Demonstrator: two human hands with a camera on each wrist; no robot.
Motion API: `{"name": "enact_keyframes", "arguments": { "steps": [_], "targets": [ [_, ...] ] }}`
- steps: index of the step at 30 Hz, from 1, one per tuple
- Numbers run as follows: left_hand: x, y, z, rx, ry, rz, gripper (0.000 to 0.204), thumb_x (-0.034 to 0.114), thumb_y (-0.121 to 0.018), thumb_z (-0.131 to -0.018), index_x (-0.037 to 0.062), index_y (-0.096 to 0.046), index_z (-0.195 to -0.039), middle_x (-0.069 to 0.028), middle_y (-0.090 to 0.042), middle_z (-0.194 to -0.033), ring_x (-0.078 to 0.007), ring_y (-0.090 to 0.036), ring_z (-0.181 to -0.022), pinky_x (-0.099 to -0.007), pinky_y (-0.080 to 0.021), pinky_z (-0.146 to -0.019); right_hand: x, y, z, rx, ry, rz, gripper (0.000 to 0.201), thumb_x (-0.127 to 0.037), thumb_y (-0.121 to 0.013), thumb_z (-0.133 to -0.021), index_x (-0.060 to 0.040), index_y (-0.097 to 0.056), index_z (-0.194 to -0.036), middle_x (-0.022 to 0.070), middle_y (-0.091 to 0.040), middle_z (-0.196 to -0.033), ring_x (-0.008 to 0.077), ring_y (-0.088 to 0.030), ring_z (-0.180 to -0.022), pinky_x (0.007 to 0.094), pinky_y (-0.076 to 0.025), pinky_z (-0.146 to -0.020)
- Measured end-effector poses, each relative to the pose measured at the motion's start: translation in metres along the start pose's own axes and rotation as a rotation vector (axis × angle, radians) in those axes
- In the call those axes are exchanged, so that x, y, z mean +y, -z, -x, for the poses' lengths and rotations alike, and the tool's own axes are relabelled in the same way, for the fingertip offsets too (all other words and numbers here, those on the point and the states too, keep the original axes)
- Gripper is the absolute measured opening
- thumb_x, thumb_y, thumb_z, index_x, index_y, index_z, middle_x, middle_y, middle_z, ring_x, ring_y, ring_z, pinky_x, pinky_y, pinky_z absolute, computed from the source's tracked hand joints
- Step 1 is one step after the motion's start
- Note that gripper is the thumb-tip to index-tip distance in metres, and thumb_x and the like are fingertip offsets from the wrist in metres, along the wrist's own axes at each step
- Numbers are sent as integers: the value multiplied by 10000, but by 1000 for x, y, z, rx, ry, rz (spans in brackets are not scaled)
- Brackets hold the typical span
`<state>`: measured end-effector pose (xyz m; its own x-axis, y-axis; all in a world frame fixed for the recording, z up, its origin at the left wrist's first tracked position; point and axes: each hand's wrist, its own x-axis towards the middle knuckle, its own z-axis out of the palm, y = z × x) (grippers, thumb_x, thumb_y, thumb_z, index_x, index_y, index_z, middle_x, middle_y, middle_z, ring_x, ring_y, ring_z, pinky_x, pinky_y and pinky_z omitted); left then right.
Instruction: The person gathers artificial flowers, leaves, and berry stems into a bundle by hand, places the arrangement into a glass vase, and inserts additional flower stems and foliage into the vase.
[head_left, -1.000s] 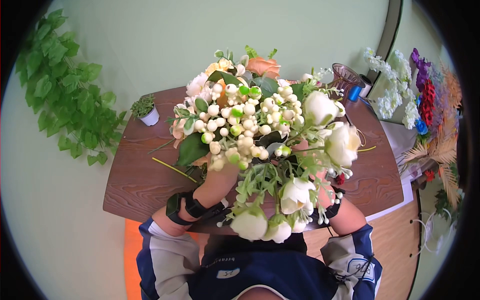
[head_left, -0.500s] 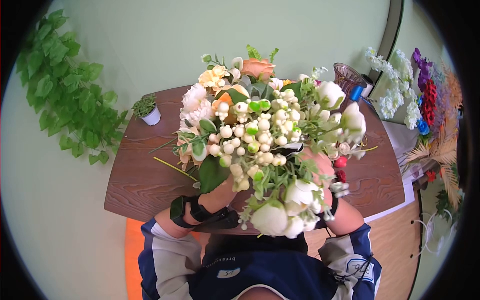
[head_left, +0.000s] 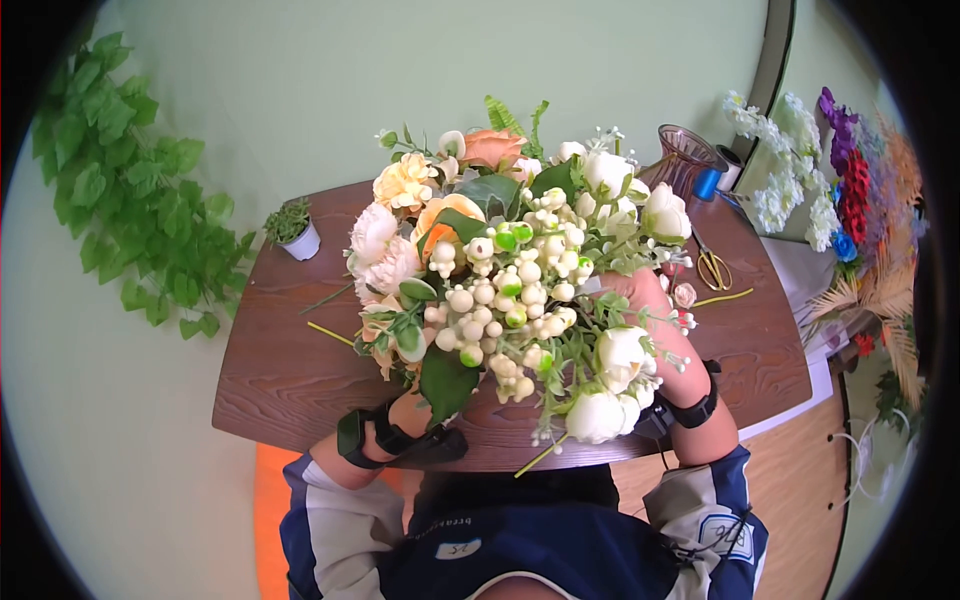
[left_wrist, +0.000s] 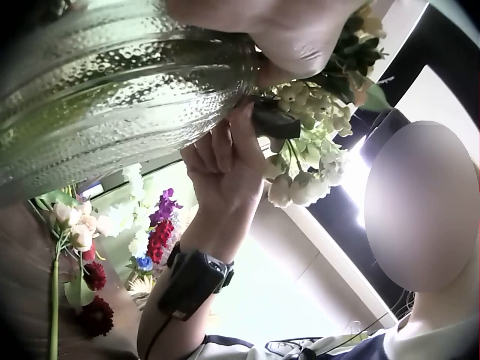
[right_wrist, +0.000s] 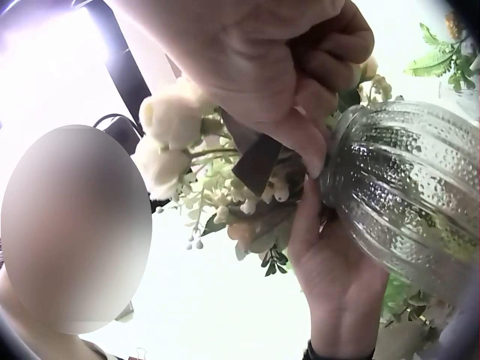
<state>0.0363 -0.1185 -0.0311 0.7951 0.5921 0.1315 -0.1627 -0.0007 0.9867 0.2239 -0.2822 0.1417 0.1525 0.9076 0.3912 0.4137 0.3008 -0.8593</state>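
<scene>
A ribbed glass vase (right_wrist: 405, 180) holds a large bouquet of artificial flowers (head_left: 500, 270), which hides the vase in the head view. At its neck my right hand (right_wrist: 255, 60) pinches a dark ribbon (right_wrist: 256, 165) between thumb and fingers, a flat end sticking out. My left hand (right_wrist: 337, 274) is at the same neck from the other side, its thumb tip meeting the right thumb at the ribbon; its other fingers are mostly hidden. From above, the left hand (head_left: 410, 410) shows at the bouquet's lower left and the right hand (head_left: 645, 295) at its right, under white blooms (head_left: 600, 415).
Gold-handled scissors (head_left: 712, 268) lie on the wooden table (head_left: 740, 350) to the right. Behind them stand an amber glass vase (head_left: 685, 160) and a blue ribbon spool (head_left: 706, 184). A small potted plant (head_left: 297, 235) is at left. Cut green stems (head_left: 328, 333) lie about.
The bouquet has turned and settled, its white blooms shifting right. My right hand has moved outward and up along the right side, while the left has drawn slightly lower. The scissors have come into view.
</scene>
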Motion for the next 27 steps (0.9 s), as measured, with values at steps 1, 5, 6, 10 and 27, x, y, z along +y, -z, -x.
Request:
{"name": "enact_keyframes", "arguments": {
  "steps": [1,5,6,10,27],
  "targets": [
    [-6,48,66,-4,-5,-8,381,91,-618,-823,62,-543,-1196,-69,-582,-1155,-199,-565,-1064,-344,-467,-879,3,2,2,-21,-74,-27,189,-88,-675,-751,4,-684,-916,95,-682,-794,139,-626,-712,291,-490,-692],
    [-13,42,61,-23,-25,-37,393,98,-625,-819,66,-540,-1201,-68,-577,-1165,-202,-561,-1071,-349,-463,-887,52,6,17,32,135,-41,247,-106,-725,-725,-2,-666,-941,39,-633,-755,100,-572,-674,253,-450,-638],
    [-13,43,56,-28,-33,-43,396,99,-627,-818,67,-540,-1203,-68,-576,-1167,-202,-561,-1073,-350,-462,-889,59,3,20,36,139,-39,247,-106,-725,-725,-2,-666,-941,39,-633,-755,100,-572,-674,253,-450,-638],
    [-9,27,14,-49,-48,-63,408,106,-635,-814,70,-537,-1209,-66,-571,-1177,-205,-557,-1080,-356,-459,-897,48,-6,20,339,384,77,197,-45,-697,-758,7,-638,-938,36,-594,-731,113,-497,-569,232,-395,-534],
    [-23,44,18,-58,-146,-209,466,139,-667,-796,84,-524,-1236,-61,-552,-1217,-217,-542,-1107,-376,-442,-932,23,-13,1,424,499,310,108,40,-644,-711,11,-585,-797,66,-537,-623,188,-525,-506,276,-407,-468]
  ]
}}
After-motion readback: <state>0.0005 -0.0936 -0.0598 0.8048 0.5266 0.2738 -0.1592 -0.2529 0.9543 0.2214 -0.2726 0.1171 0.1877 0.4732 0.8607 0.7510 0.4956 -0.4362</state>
